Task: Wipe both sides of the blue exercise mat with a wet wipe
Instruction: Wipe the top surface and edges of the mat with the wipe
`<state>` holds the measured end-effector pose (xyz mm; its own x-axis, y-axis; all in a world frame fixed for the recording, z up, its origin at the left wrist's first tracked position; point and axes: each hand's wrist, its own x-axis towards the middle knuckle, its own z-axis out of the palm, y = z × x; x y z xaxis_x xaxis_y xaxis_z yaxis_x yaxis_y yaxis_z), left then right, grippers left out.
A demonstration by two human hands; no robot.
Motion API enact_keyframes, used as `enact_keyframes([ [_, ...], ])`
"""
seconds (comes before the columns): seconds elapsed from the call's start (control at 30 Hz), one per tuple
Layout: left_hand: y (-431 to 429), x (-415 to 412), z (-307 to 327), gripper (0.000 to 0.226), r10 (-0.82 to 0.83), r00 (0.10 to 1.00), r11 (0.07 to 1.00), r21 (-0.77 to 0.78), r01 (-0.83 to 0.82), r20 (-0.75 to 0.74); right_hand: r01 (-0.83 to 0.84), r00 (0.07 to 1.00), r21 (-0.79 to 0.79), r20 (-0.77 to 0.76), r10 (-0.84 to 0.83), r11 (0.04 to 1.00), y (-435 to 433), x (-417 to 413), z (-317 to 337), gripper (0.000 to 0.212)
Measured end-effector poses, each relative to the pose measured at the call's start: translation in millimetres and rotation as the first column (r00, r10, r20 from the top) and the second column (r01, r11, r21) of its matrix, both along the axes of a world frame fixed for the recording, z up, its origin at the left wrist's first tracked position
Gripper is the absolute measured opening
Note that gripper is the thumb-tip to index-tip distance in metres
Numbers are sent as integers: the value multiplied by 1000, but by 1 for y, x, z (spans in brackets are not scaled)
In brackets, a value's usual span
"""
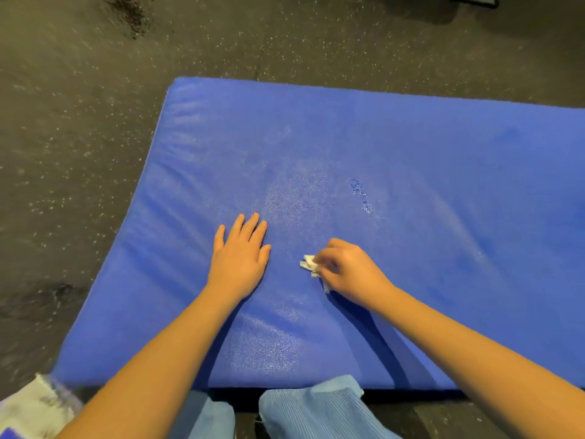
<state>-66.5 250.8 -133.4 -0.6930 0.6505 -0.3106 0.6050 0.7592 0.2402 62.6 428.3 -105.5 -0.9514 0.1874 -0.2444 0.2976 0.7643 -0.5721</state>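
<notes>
The right hand (pixel 348 270) grips a crumpled white wipe (pixel 308 264), which pokes out at its nine o'clock against the blue mat (pixel 427 147). The left hand (pixel 242 253) lies flat, fingers straight, on the mat at the wipe's nine o'clock. Wet drops (pixel 361 194) sit at the right hand's twelve o'clock, with dark speckled floor (pixel 79 122) around the mat

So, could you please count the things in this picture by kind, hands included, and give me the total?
blue exercise mat: 1
wet wipe: 1
hands: 2 (left hand flat on the mat, right hand pinching the wipe)
pale cloth, blurred, at the lower left: 1
Total: 5
</notes>
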Motion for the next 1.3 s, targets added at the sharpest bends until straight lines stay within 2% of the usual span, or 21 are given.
enact_keyframes([
  [0.07, 0, 0, 0, 53, 16, 1000, 1000, 1, -16, -12, 209, 978, 37, -37, -207, 977, 3, -2, -6, 16],
  [0.1, 0, 3, 0, 52, 20, 1000, 1000, -5, -20, -11, 228, 972, 24, -71, -226, 973, -5, 3, -5, 13],
  [0.17, 1, 4, 2, 52, 14, 1000, 1000, -23, -14, -2, 80, 990, -60, -114, -86, 995, -29, 18, 2, 19],
  [0.23, 2, 4, 4, 52, 3, 1000, 999, -32, -3, 2, -105, 992, -168, -83, 92, 980, -38, 36, 14, 22],
  [0.3, 1, 5, 5, 51, 3, 1000, 1000, -23, -3, 3, -140, 989, -151, -71, 131, 979, -28, 37, 13, 23],
  [0.4, -1, 8, 6, 51, 15, 1000, 1000, -21, -15, 1, 179, 973, -58, -140, -185, 982, -21, 25, 0, 23],
  [0.43, -1, 8, 7, 51, 7, 1000, 999, -38, -7, 2, 230, 959, -68, -156, -238, 971, -28, 24, -1, 20],
  [0.47, -1, 8, 10, 52, -11, 1000, 998, -68, 12, 10, 198, 963, -98, -167, -212, 975, -39, 27, 1, 17],
  [0.53, -2, 7, 20, 55, -84, 995, 984, -152, 92, 55, -39, 991, -217, -135, 10, 975, -59, 44, 15, 18],
  [0.6, -9, 8, 36, 59, -220, 969, 938, -250, 242, 115, -219, 976, -259, -79, 205, 941, -54, 58, 24, 20],
  [0.63, -15, 10, 46, 61, -305, 941, 895, -293, 336, 148, -214, 977, -224, -61, 205, 951, -46, 58, 24, 20],
  [0.7, -31, 18, 69, 63, -437, 869, 797, -347, 494, 232, -51, 996, -143, -74, 41, 988, -33, 56, 19, 17],
  [0.77, -50, 28, 92, 64, -490, 814, 722, -379, 579, 313, 54, 994, -145, -92, -67, 988, -39, 53, 19, 10],
  [0.87, -72, 40, 113, 63, -495, 779, 671, -400, 625, 385, -80, 997, -256, -37, 72, 963, -61, 62, 30, 10],
  [0.93, -78, 47, 115, 62, -467, 797, 700, -391, 598, 383, -150, 986, -289, 30, 166, 945, -55, 68, 38, 11],
  [0.97, -80, 49, 114, 62, -445, 815, 730, -377, 570, 371, -130, 987, -281, 59, 152, 951, -48, 69, 40, 11],
  [1.07, -84, 55, 111, 76, -354, 857, 832, -291, 471, 376, 55, 996, -113, 73, -47, 992, -32, 69, 37, 11],
  [1.13, -88, 56, 108, 97, -368, 856, 842, -260, 473, 363, 94, 995, -91, 22, -92, 991, -42, 67, 36, 11],
  [1.23, -90, 58, 103, 106, -392, 871, 851, -243, 466, 295, -81, 996, -295, 2, 85, 952, -64, 71, 42, 11],
  [1.3, -87, 58, 100, 105, -389, 879, 862, -228, 453, 277, -169, 980, -340, 44, 195, 925, -58, 77, 47, 11],
])
